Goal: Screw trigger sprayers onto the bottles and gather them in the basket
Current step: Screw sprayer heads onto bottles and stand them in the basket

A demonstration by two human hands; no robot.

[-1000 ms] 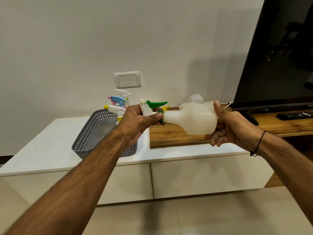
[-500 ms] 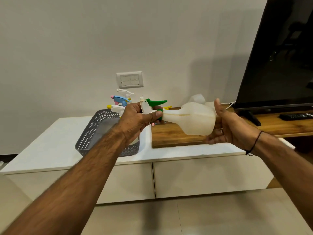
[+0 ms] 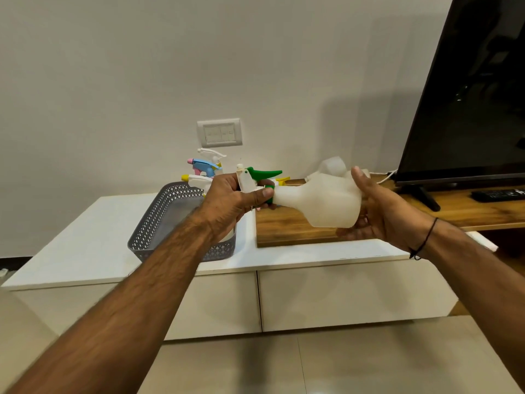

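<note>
In mid-air above the white cabinet [image 3: 85, 251], a translucent white bottle [image 3: 321, 200] lies on its side, neck pointing to 9 o'clock and base to 3 o'clock. A green-and-white trigger sprayer [image 3: 255, 179] sits on its neck, the green trigger sticking out toward 1 o'clock. The left hand [image 3: 230, 203] grips the sprayer, fingers curled round its body and the thumb pressed on the green collar. The right hand [image 3: 377, 214] cups the bottle's base, thumb up along the far side and fingers spread beneath it.

At 8 o'clock from the bottle a grey perforated basket [image 3: 159, 223] rests on the cabinet, and other spray bottles [image 3: 204, 169] with blue, pink, yellow and white heads stand at its far end. A wooden board [image 3: 284, 228] lies under the bottle, with more pale bottles [image 3: 332, 166] behind the held one. At 2 o'clock a dark television [image 3: 468, 95] stands, a remote control [image 3: 497, 194] beside its foot. A wall switch plate [image 3: 219, 132] sits at 11 o'clock.
</note>
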